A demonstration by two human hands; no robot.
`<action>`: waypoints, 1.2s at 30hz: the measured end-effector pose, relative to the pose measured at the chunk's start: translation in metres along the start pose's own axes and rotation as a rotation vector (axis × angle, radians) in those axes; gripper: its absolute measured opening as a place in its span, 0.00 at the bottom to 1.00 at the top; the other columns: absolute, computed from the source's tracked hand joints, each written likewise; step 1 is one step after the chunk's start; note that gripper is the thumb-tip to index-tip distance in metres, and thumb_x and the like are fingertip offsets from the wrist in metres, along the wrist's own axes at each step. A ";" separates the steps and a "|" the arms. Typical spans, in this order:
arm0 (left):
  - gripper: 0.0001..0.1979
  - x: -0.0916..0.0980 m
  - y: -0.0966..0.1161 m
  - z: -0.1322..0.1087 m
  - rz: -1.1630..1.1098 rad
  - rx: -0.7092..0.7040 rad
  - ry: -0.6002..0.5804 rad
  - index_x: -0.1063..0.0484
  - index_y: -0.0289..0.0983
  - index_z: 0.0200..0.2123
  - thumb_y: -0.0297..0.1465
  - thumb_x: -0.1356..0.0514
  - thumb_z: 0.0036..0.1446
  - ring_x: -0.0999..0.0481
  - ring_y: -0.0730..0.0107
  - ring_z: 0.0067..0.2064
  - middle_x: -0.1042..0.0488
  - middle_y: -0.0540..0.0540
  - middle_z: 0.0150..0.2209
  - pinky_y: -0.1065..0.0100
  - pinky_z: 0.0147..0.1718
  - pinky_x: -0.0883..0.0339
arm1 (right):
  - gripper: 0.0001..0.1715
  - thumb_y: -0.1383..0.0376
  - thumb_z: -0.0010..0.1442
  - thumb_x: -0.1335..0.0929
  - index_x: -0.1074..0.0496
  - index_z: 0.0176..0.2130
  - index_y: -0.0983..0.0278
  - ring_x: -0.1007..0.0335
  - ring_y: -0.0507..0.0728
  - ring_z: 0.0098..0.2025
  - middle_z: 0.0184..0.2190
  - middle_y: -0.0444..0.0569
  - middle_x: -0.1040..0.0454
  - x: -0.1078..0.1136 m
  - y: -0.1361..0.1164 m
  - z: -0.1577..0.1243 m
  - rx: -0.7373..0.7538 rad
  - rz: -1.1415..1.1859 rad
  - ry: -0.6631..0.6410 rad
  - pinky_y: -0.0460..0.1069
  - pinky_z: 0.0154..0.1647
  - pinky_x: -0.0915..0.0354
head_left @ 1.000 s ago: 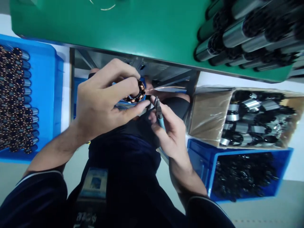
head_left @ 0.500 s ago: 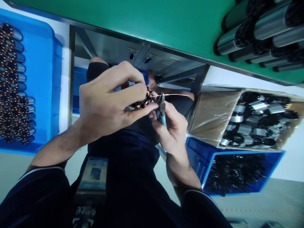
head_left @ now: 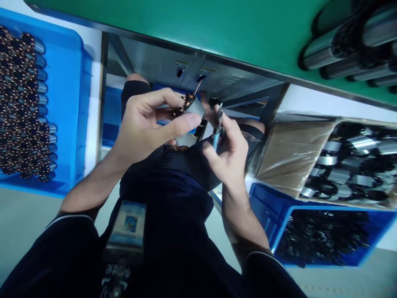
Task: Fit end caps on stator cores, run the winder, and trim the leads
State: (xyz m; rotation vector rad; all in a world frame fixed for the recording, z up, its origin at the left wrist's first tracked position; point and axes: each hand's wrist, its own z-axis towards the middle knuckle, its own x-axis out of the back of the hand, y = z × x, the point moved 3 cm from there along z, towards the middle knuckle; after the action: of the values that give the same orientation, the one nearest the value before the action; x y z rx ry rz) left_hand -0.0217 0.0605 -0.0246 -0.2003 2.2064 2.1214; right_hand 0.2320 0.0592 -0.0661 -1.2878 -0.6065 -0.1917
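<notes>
Well, far side: a green bench mat (head_left: 186,29) with a steel edge, carrying rows of steel cylinders (head_left: 347,49) with dark ends.
Left: a blue plastic tray (head_left: 77,82) packed with copper-wound rotors (head_left: 25,103) laid side by side.
Right: a cardboard box (head_left: 291,153) lined with clear plastic, full of loose steel-and-black parts (head_left: 341,165); nearer, a blue crate (head_left: 279,215) heaped with black parts (head_left: 322,238).
Centre, left hand (head_left: 145,124): fingers curled, gripping a copper-wound motor rotor (head_left: 192,105), a thin wire end sticking out.
Centre, right hand (head_left: 226,153): closed around blue-handled side cutters (head_left: 218,126), their tips near the rotor.
Near: a dark shirt (head_left: 164,198) and a clipped badge (head_left: 125,223).
</notes>
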 end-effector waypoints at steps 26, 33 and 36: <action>0.32 0.029 -0.057 0.005 0.032 0.137 0.315 0.15 0.43 0.44 0.63 0.14 0.64 0.02 0.56 0.50 0.09 0.45 0.45 0.67 0.34 0.11 | 0.46 0.54 0.75 0.21 0.21 0.86 0.55 0.15 0.74 0.78 0.79 0.57 0.15 -0.024 0.034 0.017 -0.143 0.090 -0.247 0.73 0.88 0.26; 0.31 0.225 -0.023 -0.077 0.766 0.060 0.792 0.16 0.48 0.47 0.66 0.18 0.61 0.08 0.48 0.62 0.09 0.44 0.58 0.48 0.57 0.10 | 0.58 0.39 0.71 0.16 0.26 0.90 0.43 0.09 0.75 0.49 0.65 0.62 0.08 -0.031 0.113 -0.002 -0.290 -0.079 -0.350 0.70 0.54 0.19; 0.28 0.280 -0.009 -0.105 1.124 0.202 0.748 0.17 0.46 0.42 0.64 0.22 0.67 0.13 0.48 0.65 0.09 0.43 0.59 0.37 0.73 0.19 | 0.60 0.31 0.62 0.13 0.21 0.85 0.37 0.27 0.69 0.26 0.42 0.58 0.09 -0.039 0.122 -0.006 -0.336 0.003 -0.357 0.73 0.38 0.27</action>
State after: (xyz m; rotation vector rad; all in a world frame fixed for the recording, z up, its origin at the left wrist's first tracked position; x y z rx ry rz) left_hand -0.2929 -0.0563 -0.0693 0.4632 3.5584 2.4781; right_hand 0.2572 0.0813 -0.1899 -1.6655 -0.9040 -0.0604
